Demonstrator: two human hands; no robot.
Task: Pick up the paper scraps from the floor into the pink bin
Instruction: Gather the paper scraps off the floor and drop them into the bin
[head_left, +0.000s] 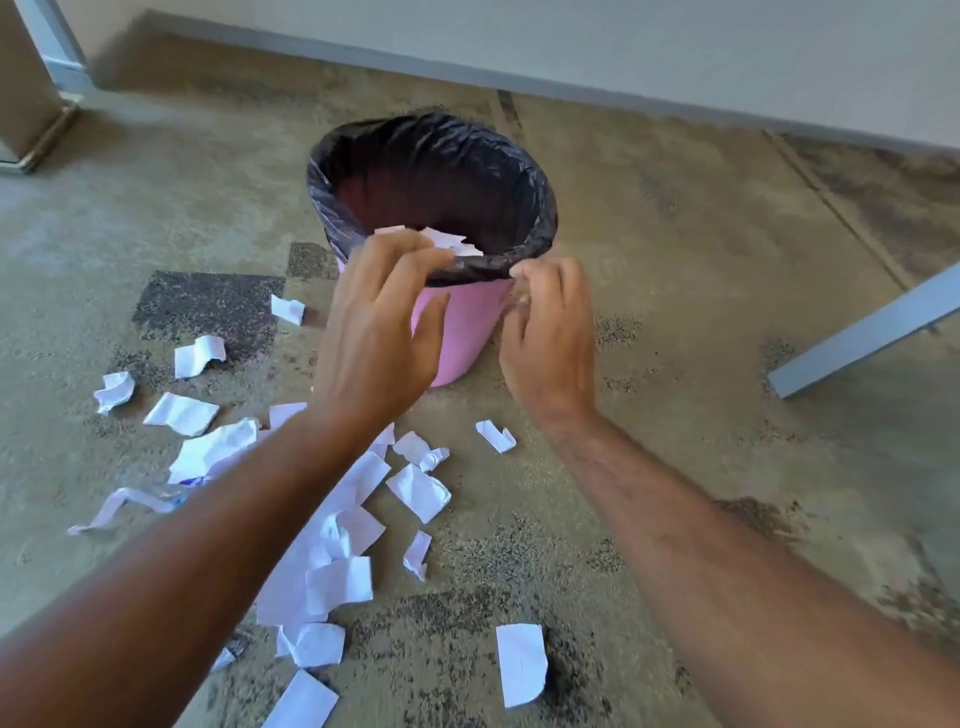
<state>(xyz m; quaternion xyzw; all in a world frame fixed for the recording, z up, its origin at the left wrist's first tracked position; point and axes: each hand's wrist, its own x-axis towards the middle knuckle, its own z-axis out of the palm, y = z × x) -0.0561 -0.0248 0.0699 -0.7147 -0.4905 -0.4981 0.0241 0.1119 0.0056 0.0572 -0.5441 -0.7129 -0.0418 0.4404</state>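
Scraps, far left (182, 414): white, torn, creased; strewn over the floor (701, 270) left of the bin, well clear of both hands.
Long strip (124, 506): crumpled, lying roughly left to right, partly under the left forearm in view.
Main heap (332, 551): overlapping white pieces running from near the bin's foot down toward the lower edge; partly hidden by the left arm.
Left hand (379, 332): raised at the near rim, fingers loosely curled, tips over the liner edge; nothing visibly gripped, though whether a fingertip touches the liner cannot be told.
Bin (462, 327): pink, upright, black liner (431, 166) folded over the rim; a few white pieces already inside by the near wall, just beyond the left fingertips.
Small scrap (496, 436): curled, alone, below and between the two wrists.
Right hand (550, 332): beside the bin's right near edge, fingers half curled, blurred; holding nothing that can be made out.
Large scrap (521, 665): flat, long axis running away from the viewer, low between the forearms.
Key relation: remaining scraps lie below and behind the fingers, mostly to the left; heap closer to the left hand, small scrap about equally near both.
Progress: judged early, most paper not yet picked up.
Next move: likely a reach back down, left hand to the heap.
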